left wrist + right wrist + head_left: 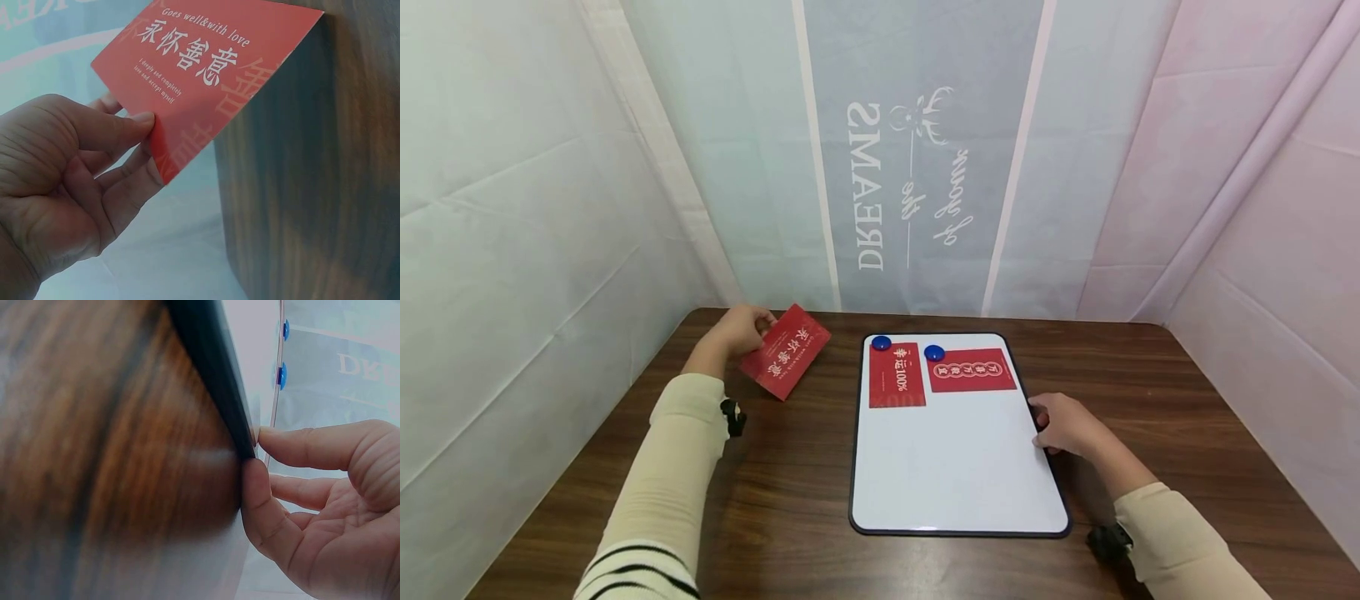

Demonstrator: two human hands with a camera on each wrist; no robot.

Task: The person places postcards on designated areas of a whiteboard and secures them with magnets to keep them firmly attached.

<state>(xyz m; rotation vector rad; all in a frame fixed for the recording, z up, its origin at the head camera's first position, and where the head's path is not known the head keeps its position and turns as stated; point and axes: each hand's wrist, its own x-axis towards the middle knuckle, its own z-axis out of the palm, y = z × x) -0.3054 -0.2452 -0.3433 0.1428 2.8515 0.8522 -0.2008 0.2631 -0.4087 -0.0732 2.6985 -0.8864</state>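
Observation:
My left hand [741,332] pinches a red card [787,354] with white lettering between thumb and fingers, tilted over the left side of the table. In the left wrist view the thumb presses on the card's printed face [187,62]. At the right long edge of a dark-framed whiteboard [951,467], my right hand [1070,427] grips the frame. The right wrist view shows its thumb on top and the index finger against the frame's side [215,375]. Two red cards lie on the board's far end, one upright [891,383], one sideways [973,379].
A blue round magnet [882,342] sits at the upright card's top edge, another blue magnet [934,353] at the sideways card's upper left corner. Wood-grain table [790,500] lies under everything. Fabric curtains [925,283] enclose the back and both sides.

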